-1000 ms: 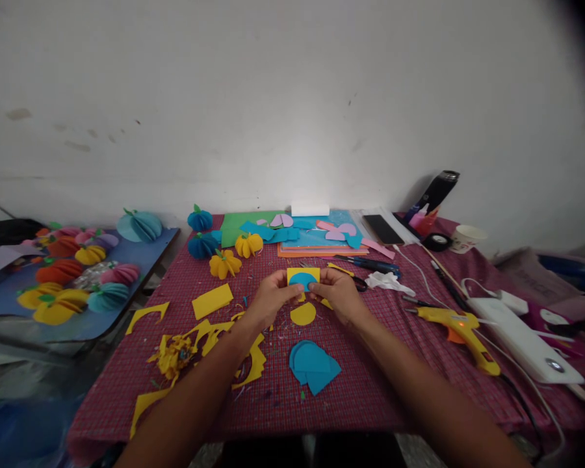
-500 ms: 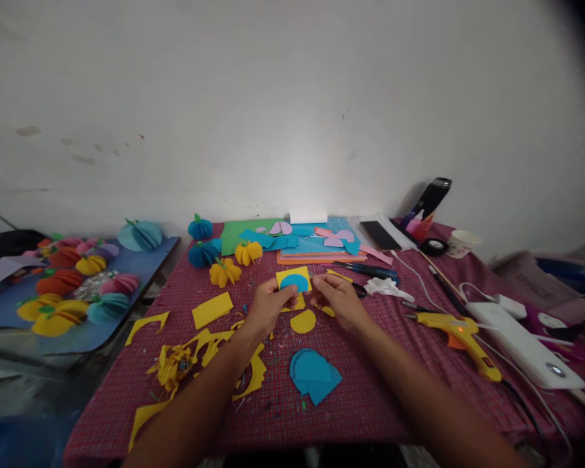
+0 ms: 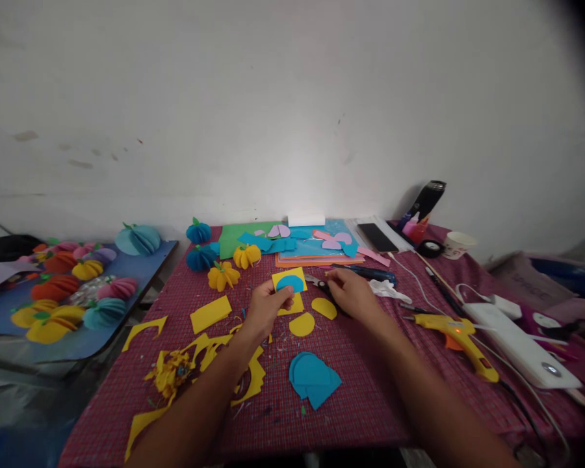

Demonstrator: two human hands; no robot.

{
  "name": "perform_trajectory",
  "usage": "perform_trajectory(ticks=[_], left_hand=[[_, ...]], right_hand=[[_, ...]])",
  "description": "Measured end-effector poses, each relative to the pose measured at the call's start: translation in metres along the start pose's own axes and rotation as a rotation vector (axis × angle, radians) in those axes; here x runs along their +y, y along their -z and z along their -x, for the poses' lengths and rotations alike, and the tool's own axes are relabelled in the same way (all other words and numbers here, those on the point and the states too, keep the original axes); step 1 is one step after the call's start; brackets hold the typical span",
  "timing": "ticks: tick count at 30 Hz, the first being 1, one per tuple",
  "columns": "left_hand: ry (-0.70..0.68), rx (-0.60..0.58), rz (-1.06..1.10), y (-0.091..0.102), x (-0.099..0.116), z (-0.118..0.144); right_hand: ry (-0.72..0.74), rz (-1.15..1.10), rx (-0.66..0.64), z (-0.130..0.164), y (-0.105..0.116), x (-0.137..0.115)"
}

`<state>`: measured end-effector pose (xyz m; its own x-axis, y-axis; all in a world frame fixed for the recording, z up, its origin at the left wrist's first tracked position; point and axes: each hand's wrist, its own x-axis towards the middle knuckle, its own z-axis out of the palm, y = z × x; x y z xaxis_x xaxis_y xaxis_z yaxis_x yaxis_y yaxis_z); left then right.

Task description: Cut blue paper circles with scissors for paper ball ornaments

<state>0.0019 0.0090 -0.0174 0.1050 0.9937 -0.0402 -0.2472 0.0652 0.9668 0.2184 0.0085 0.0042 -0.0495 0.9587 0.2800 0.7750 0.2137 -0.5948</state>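
Note:
Pinched in my left hand (image 3: 268, 304) is a yellow paper rectangle (image 3: 299, 276) with a blue paper piece, rounded on top, (image 3: 288, 282) laid over it. My right hand (image 3: 350, 290) is closed at a pair of scissors (image 3: 320, 284); their blades point left toward the paper and the fingers partly hide the handles. Below the hands lie two yellow rounded cut-outs (image 3: 302, 324). Another yellow piece (image 3: 295, 303) is just under the held paper. Nearer to me rests a stack of blue rounded cut-outs (image 3: 312, 377).
Yellow scraps (image 3: 214, 351) and a folded yellow rectangle (image 3: 211, 314) lie left. Paper pumpkins (image 3: 223, 276) stand behind; more fill the blue side table (image 3: 160, 260). A yellow glue gun (image 3: 461, 338), white power strip (image 3: 521, 344), phone (image 3: 377, 237) and paper cup (image 3: 458, 244) are right.
My right hand has left the yellow paper and moved a little right, onto the scissors. A second yellow cut-out now shows in full. My left hand still holds the paper.

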Motion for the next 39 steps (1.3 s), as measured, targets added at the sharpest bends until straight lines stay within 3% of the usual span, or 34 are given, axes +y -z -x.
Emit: perform_trajectory(ticks=[4,9,13,19,23,29,32,36,39], left_hand=[[-0.004,0.045,0.029,0.003,0.001,-0.004],[-0.037,0.061,0.079,0.009,0.001,-0.008],[-0.049,0.052,0.089,0.011,0.002,-0.009],[-0.031,0.085,0.056,0.012,0.004,-0.01],[-0.033,0.09,0.05,0.013,0.006,-0.01],[-0.04,0.088,0.079,0.014,0.004,-0.011],[-0.038,0.095,0.102,0.014,0.004,-0.011],[-0.025,0.082,0.107,0.014,0.007,-0.01],[-0.024,0.084,0.11,0.014,0.007,-0.01]], right_hand=[[-0.085,0.381,-0.21,-0.003,0.019,0.009],[-0.095,0.476,-0.249,0.003,0.03,0.004],[-0.123,0.509,-0.364,0.009,0.026,0.006],[-0.106,0.481,-0.276,0.012,0.015,0.004],[-0.142,0.195,-0.179,0.007,0.025,0.006],[-0.284,-0.763,-0.178,0.001,0.033,0.009],[-0.328,-1.116,-0.203,0.002,0.032,0.003],[-0.386,-1.367,-0.254,0.004,0.029,-0.005],[-0.391,-1.461,-0.172,0.003,0.026,-0.004]])
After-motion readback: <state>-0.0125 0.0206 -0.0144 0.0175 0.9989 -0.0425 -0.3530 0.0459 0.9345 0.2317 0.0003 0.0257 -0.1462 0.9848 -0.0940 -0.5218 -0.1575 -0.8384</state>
